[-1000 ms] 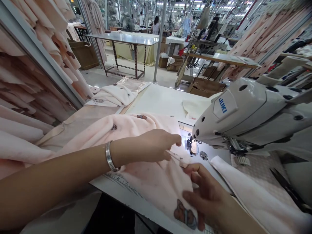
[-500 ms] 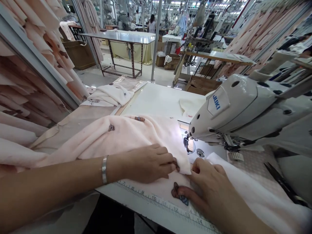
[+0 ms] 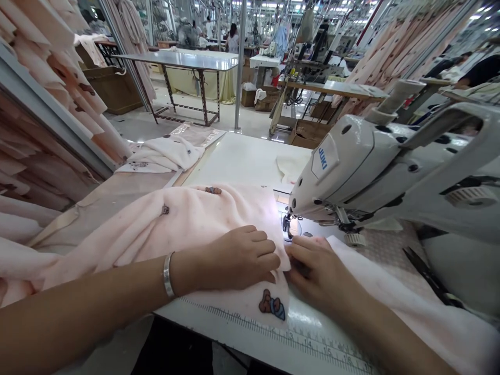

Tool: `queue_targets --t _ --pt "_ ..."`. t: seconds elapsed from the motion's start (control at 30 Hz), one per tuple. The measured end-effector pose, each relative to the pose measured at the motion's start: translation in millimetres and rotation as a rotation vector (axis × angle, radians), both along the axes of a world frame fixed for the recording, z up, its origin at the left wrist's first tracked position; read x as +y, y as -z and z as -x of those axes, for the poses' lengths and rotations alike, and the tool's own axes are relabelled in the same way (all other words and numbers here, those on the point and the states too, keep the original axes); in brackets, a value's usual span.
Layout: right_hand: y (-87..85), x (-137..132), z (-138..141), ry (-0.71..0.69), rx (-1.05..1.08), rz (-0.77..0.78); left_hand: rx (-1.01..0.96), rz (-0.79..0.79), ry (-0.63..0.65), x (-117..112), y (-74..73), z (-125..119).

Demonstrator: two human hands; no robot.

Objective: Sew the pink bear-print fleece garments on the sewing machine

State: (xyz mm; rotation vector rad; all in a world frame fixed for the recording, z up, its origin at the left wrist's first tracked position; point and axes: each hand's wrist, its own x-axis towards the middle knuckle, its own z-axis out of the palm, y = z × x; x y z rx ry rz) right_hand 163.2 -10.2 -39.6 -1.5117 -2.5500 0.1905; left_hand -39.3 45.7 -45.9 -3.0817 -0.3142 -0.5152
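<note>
A pale pink fleece fabric [image 3: 195, 224] with small bear prints lies spread over the sewing table. My left hand [image 3: 242, 258] rests on it, fingers curled together and gripping the cloth near its right edge. At that edge, my right hand [image 3: 316, 265] pinches the fabric between thumb and fingers, close in front of the presser foot [image 3: 287, 226]. The white sewing machine [image 3: 344, 161] stands just beyond my right hand. A bear print [image 3: 272, 304] shows on the fabric flap below my hands. My fingertips partly hide the cloth edge.
Black scissors [image 3: 432, 276] lie at the right beside white fabric [image 3: 394, 291]. A printed ruler [image 3: 304, 341] runs along the table's front edge. Folded white cloth [image 3: 164, 153] sits at the back left. Pink pieces [image 3: 42, 67] hang on the left.
My right hand has moved up to the cloth edge nearer the presser foot, and its thumb has left the bear print. My left hand stays on the fabric. The view has shifted slightly right.
</note>
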Motion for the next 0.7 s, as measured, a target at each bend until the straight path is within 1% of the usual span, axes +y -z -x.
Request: queue_targets --t 0.07,0.13,0.23,0.3,0.37,0.43,0.5,0.53,0.6,0.7 --pt "3.4 2.3 -9.4 0.007 -0.005 -0.048 -0.014 0.015 -0.008 0.0 5.6 2.0" --pt "6.2 2.2 -31.5 0.051 -0.028 -0.119 -0.011 0.028 -0.007 -0.2 7.2 4.1" --pt "6.1 -4.0 -68.5 0.151 -0.087 -0.227 0.039 0.098 -0.020 0.3 1.2 2.5" --pt "3.7 -10.4 -78.3 0.142 -0.096 -0.268 0.103 0.138 -0.046 1.2 -6.4 -2.4" --pt "1.3 -15.6 -70.1 0.080 -0.054 -0.272 0.157 0.127 -0.060 2.1 -13.6 -9.1" --pt "0.1 -16.8 -50.3 0.034 0.004 -0.195 0.159 0.099 -0.071 2.5 -17.1 -15.8" --pt "0.5 -13.4 -31.7 0.033 0.011 -0.090 0.114 0.094 -0.071 2.1 -15.1 -20.6" --pt "1.3 -10.6 -26.7 0.037 -0.003 -0.057 0.083 0.091 -0.069 1.7 -12.1 -22.1" --pt "3.6 -5.3 -29.0 0.066 -0.043 -0.071 0.042 0.086 -0.059 0.8 -3.9 -23.3" --pt "6.4 -3.4 -54.1 0.167 -0.106 -0.177 0.014 0.055 -0.038 -0.2 7.5 -22.5"
